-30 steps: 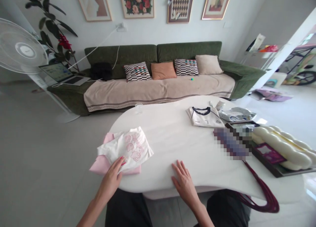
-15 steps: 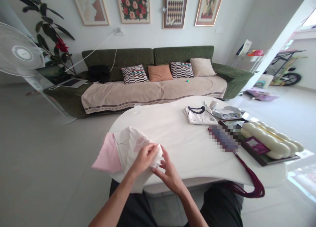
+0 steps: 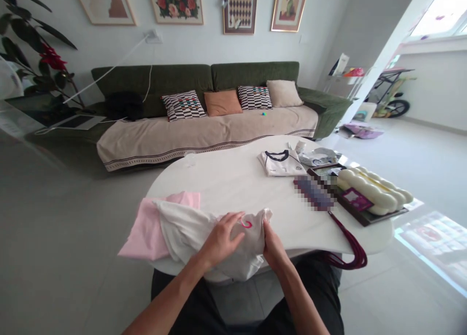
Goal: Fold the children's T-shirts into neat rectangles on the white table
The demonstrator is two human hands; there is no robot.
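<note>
A small white garment [image 3: 189,230] with a pink print lies spread at the near edge of the white table [image 3: 233,184], partly hanging over it. My left hand [image 3: 221,240] rests on top of it with fingers curled into the cloth. My right hand [image 3: 273,245] pinches its right edge. A pink folded garment [image 3: 146,228] lies under and to the left of the white one.
A folded white shirt with a dark collar [image 3: 280,162] lies at the table's far right, beside crumpled plastic bags [image 3: 319,156]. A dark tray with a cream puffy object [image 3: 372,193] and a dark red cord [image 3: 346,240] sit on the right. A green sofa [image 3: 204,106] stands behind.
The white garment was pulled off the pink one toward the table's near edge and spread out. Both hands moved onto it and right. The view shifted right.
</note>
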